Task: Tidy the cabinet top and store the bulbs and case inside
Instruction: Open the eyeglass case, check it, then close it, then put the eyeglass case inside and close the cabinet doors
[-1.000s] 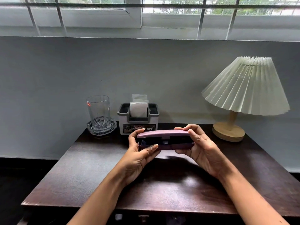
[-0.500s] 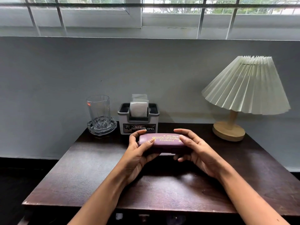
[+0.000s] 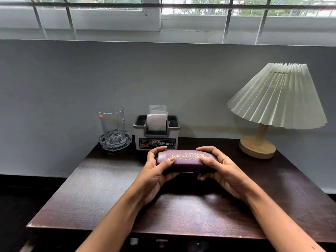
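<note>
A purple glasses case (image 3: 184,161) with gold lettering on its lid is held just above the dark wooden cabinet top (image 3: 101,193). The case is closed. My left hand (image 3: 156,171) grips its left end, thumb on the lid. My right hand (image 3: 220,170) grips its right end, thumb on the lid and fingers curled under. No bulbs are in view.
At the back left an empty glass (image 3: 112,124) stands on a glass coaster (image 3: 115,144). Beside it sits a grey tissue holder (image 3: 156,135) with white tissues. A pleated lamp (image 3: 278,99) on a wooden base (image 3: 257,147) stands back right, against the wall.
The case was open a second ago with its lid raised. Both hands pressed the lid down, and the case is now closed, tilted so the lettering faces me.
</note>
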`<state>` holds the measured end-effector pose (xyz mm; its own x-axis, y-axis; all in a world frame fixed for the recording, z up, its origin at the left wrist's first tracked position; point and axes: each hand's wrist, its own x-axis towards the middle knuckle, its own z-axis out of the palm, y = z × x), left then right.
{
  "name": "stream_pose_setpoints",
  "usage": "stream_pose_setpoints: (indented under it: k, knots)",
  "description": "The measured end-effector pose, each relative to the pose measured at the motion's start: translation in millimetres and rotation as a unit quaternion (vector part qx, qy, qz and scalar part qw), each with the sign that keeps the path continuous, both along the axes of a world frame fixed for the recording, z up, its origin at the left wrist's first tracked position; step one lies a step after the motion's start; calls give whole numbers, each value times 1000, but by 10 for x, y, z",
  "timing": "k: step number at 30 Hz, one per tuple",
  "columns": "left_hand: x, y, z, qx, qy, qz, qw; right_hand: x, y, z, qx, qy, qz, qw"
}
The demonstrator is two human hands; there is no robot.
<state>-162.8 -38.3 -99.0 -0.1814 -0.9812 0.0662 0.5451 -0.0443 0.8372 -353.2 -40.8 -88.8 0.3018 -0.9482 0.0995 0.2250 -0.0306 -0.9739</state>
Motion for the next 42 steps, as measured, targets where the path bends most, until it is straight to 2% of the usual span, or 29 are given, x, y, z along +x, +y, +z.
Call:
stream_pose_setpoints:
  k: [12, 20, 28, 32, 35, 42]
  knots:
    - [0, 4, 4, -5, 1, 1, 1000, -16, -7, -22, -7, -2, 0, 1000]
    - [2, -41, -28, 13, 21, 30, 999, -10, 3, 0, 7, 47, -19, 999]
    - [-27, -57, -135, -46, -121, 83, 988, 7, -3, -60, -40, 112, 31, 992]
    - [-58, 8, -116, -77, -215, 122, 966, 38, 6, -67, -41, 124, -4, 991]
    - [-79, 69, -70, -94, -311, 137, 936, 130, 103, -54, -57, 147, -40, 987]
    - [-201, 612, -79, -133, -362, 122, 914, 236, 594, -115, -81, 184, -147, 968]
